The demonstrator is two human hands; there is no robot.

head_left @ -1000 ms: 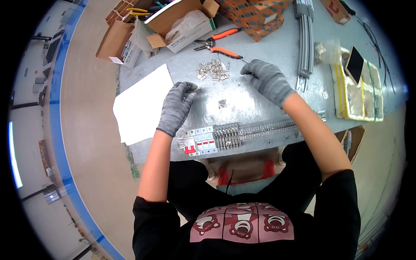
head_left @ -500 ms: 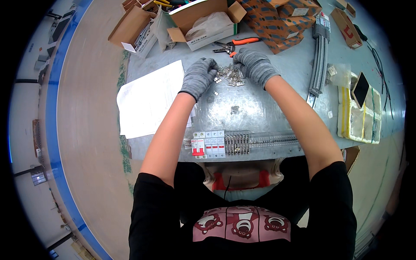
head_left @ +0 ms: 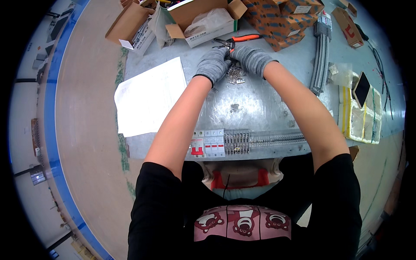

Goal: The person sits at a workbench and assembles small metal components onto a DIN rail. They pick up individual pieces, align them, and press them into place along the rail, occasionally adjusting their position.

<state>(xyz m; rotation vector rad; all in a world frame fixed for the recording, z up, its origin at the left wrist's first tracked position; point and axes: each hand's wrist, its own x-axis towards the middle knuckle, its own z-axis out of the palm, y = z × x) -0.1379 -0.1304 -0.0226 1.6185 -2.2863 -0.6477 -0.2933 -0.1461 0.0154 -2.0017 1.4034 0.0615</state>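
Hands near box; plastic bag inside.

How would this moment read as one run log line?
left grey gloved hand: grip unclear; right grey gloved hand: grip unclear; small silvery metal parts: piled beside hands; orange-handled metal pliers: just beyond hands

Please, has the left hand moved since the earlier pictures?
Yes: the left hand moved right and forward, away from the white paper, to the small metal parts.
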